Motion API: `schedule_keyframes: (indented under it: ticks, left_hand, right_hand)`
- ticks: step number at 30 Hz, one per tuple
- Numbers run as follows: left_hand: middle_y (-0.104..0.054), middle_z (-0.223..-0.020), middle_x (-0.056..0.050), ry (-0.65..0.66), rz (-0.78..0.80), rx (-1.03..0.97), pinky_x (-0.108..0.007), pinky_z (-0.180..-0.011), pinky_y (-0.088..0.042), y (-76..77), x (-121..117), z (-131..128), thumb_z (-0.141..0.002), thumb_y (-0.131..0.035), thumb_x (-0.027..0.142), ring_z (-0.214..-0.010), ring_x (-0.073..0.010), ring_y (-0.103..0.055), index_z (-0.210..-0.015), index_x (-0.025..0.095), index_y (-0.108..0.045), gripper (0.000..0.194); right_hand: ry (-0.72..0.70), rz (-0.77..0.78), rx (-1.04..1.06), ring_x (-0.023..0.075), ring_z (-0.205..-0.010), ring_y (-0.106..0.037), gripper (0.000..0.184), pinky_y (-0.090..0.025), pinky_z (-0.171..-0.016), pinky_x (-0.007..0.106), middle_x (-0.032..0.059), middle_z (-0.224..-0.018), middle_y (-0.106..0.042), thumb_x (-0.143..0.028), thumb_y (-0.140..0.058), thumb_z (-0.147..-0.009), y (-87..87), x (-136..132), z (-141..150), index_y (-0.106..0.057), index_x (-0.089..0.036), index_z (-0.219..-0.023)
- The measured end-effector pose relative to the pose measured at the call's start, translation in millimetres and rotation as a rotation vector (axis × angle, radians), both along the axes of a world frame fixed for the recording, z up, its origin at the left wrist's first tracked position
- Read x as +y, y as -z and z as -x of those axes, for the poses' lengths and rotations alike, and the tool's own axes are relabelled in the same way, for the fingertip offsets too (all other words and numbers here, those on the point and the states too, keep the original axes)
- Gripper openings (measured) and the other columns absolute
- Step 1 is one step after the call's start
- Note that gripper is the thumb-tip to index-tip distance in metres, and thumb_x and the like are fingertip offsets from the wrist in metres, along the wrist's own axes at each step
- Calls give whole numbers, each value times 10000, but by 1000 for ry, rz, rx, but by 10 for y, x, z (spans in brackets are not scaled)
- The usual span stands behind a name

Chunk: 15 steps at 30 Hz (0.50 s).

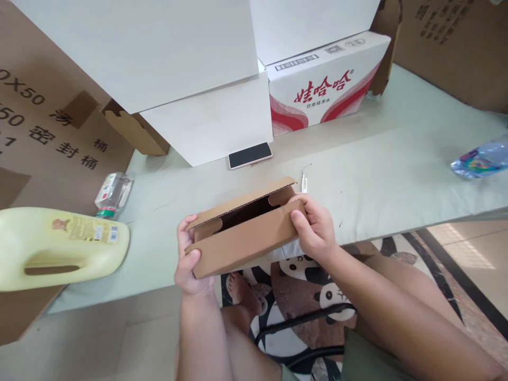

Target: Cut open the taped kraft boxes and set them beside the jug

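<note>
Between my two hands is a small brown cardboard box [250, 238], held over the front edge of the table. Its lid flap stands partly raised, leaving a dark gap into the inside; the contents, if any, cannot be made out. My left hand [190, 259] grips the box's left end, thumb on the front wall and fingers behind. At the other end my right hand [315, 225] is closed round the corner, with its thumb on the front wall. Just beyond that hand lies a small silvery tool [304, 180] on the cloth, its kind unclear.
A phone [250, 155] lies before the stacked white boxes [214, 116] and a printed water carton [317, 95]. To the left are a yellow jug [87, 248] and a clear bottle [114, 191] on its side. Another plastic bottle [480, 159] lies at right on the pale green tablecloth [397, 169].
</note>
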<state>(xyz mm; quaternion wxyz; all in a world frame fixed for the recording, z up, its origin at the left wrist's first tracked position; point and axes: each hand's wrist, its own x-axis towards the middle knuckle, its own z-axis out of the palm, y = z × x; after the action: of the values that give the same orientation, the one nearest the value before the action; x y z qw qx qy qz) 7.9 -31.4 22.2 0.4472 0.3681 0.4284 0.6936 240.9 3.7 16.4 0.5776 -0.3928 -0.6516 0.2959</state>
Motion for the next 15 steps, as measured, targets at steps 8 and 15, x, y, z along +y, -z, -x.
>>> schedule_keyframes:
  ticks: [8, 15]
  left_hand:
    - [-667, -968, -42, 16, -7, 8, -309, -679, -522, 2, 1, 5, -582, -752, 415, -843, -217, -635, -1113, 262, -666, 559]
    - [-661, -1008, -48, 11, 2, 18, -321, -690, -521, 1, -5, -1, -589, -751, 421, -881, -229, -633, -1116, 270, -663, 556]
  right_hand:
    - [-5, -3, 4, 175, -723, -564, 113, -449, -639, 328, 41, -826, -613, -244, -443, -954, -6, -4, 1, -549, -211, -933]
    - [-8, -5, 16, 173, -724, -564, 111, -452, -646, 325, 38, -826, -608, -241, -444, -957, 8, -9, 1, -550, -212, -936]
